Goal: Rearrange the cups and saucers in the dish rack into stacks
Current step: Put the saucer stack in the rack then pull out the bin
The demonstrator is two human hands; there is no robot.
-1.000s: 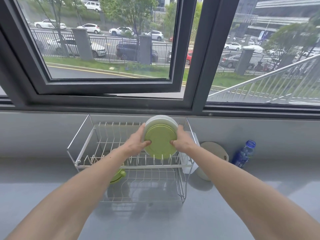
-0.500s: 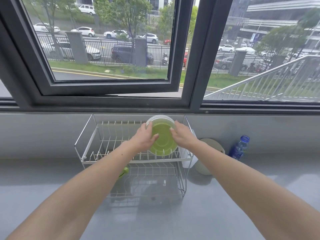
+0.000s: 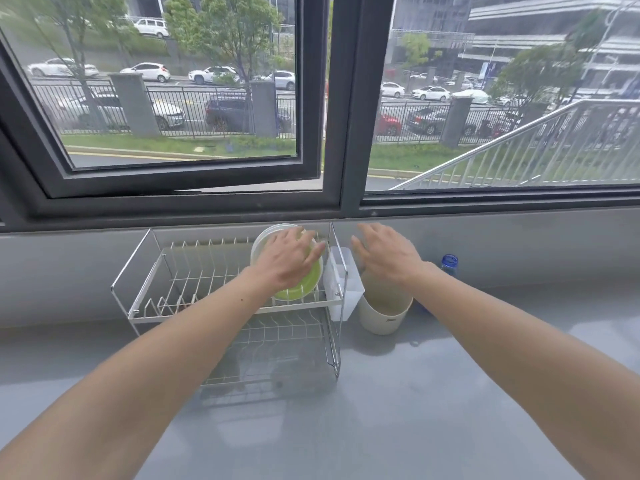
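Observation:
A stack of saucers stands on edge at the right end of the wire dish rack's (image 3: 156, 318) upper tier. A green saucer (image 3: 301, 289) faces me, with white saucers (image 3: 262, 241) behind it. My left hand (image 3: 292, 261) lies flat against the green saucer's face, fingers spread, not curled round it. My right hand (image 3: 384, 254) hovers open to the right of the rack, apart from the saucers, holding nothing. My left forearm hides part of the lower tier, and no cups are visible.
A white cutlery holder (image 3: 343, 292) hangs on the rack's right side. A cream round board (image 3: 384, 317) leans against the wall beside it, under my right hand. A blue-capped bottle (image 3: 449, 263) stands further right. The grey counter (image 3: 398, 410) runs below a window.
My right hand has let go of the saucers and moved right, past the rack. The left hand slid over the green saucer's face. The stack has settled lower in the upper tier.

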